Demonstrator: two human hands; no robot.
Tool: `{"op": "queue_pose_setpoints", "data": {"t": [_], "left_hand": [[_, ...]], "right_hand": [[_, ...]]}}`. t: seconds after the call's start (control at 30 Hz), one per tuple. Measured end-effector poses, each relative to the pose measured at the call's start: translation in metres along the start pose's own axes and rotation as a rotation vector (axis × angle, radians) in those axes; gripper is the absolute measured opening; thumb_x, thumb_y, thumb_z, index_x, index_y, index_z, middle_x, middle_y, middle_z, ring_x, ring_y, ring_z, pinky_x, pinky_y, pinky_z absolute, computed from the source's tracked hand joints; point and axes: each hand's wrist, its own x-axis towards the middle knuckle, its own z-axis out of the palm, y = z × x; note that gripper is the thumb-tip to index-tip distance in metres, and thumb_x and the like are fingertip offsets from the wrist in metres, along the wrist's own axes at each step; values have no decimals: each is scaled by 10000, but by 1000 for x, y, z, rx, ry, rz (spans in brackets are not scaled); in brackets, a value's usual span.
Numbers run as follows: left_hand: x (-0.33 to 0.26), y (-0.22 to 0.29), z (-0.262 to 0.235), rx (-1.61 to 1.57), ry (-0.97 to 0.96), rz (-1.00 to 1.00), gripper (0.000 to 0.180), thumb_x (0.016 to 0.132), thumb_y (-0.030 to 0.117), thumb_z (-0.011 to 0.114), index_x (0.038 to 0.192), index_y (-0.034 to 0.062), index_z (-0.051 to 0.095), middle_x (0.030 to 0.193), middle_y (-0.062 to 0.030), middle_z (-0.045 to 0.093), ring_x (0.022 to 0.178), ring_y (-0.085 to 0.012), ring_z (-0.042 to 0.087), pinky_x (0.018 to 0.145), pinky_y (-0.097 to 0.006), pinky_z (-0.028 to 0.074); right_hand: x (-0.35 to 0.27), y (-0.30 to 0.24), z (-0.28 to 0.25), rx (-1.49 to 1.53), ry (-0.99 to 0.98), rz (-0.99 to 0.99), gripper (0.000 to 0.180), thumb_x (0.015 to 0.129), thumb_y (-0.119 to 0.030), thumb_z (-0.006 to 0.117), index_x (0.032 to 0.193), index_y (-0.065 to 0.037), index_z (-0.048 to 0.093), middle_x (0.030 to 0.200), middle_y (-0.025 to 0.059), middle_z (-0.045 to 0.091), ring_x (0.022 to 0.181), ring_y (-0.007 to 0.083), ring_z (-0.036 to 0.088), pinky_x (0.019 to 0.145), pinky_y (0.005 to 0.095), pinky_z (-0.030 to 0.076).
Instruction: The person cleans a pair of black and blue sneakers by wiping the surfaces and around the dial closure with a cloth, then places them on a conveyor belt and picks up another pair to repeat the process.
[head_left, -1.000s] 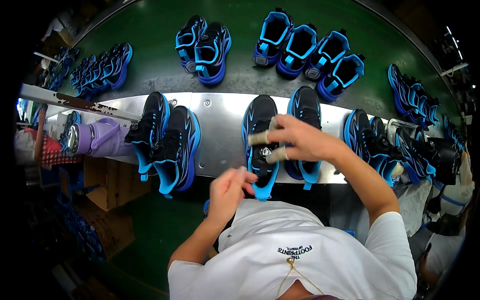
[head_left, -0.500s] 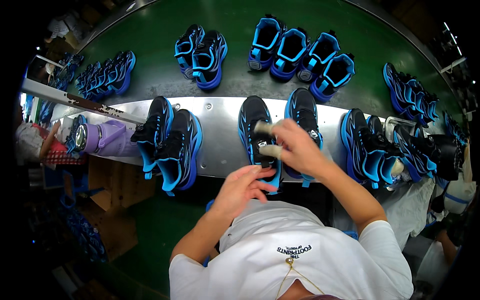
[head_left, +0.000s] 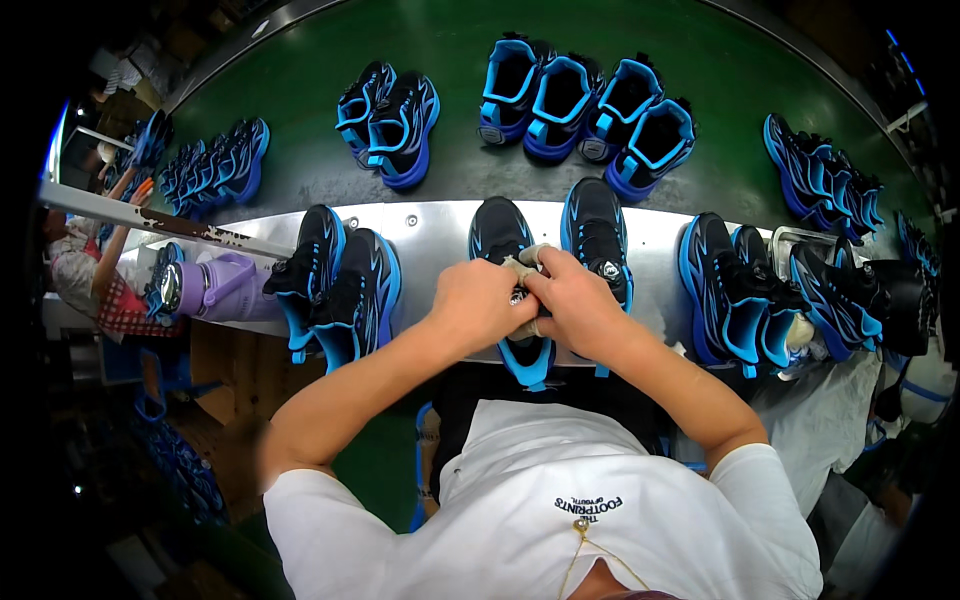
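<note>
A black sneaker [head_left: 500, 228] with blue trim rests on the metal ledge, toe pointing away from me. My left hand [head_left: 478, 306] and my right hand [head_left: 582, 303] meet over its upper, fingers closed around the tongue and closure area. Beige coverings sit on some fingertips of the right hand. My fingers hide most of the fastening; the bright blue heel collar [head_left: 528, 362] shows below them. Close on the right stands another matching sneaker [head_left: 597, 220], with a small dial on its tongue.
Left on the ledge are a sneaker pair [head_left: 362, 290] and a purple jug [head_left: 228, 285]. More sneakers [head_left: 705, 290] stand to the right. Several others [head_left: 560, 105] sit on the green conveyor belt [head_left: 450, 40]. A white metal bar [head_left: 150, 218] crosses at left, near another person's arm [head_left: 112, 255].
My left hand has risen from the heel onto the upper, and the right hand has lowered to meet it. Sneakers on the belt have shifted slightly left. The other person's arm has reached up.
</note>
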Motion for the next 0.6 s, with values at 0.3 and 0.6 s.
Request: {"op": "queue_pose_setpoints", "data": {"t": [0.3, 0.6], "left_hand": [[-50, -4, 26, -491, 445, -21, 245, 837, 194, 740, 885, 5, 590, 736, -67, 618, 597, -166, 562, 579, -303, 471], [-85, 22, 65, -1232, 178, -323, 156, 968, 111, 582, 1071, -1, 612, 959, -66, 686, 776, -61, 589, 635, -206, 477]], "right_hand": [[6, 3, -34, 311, -204, 42, 568, 750, -151, 780, 1296, -155, 626, 1094, 133, 552, 1014, 303, 563, 893, 379, 465], [13, -4, -26, 101, -179, 62, 384, 743, -200, 780, 1123, -203, 728, 883, 75, 566, 876, 255, 572, 759, 367, 483]]}}
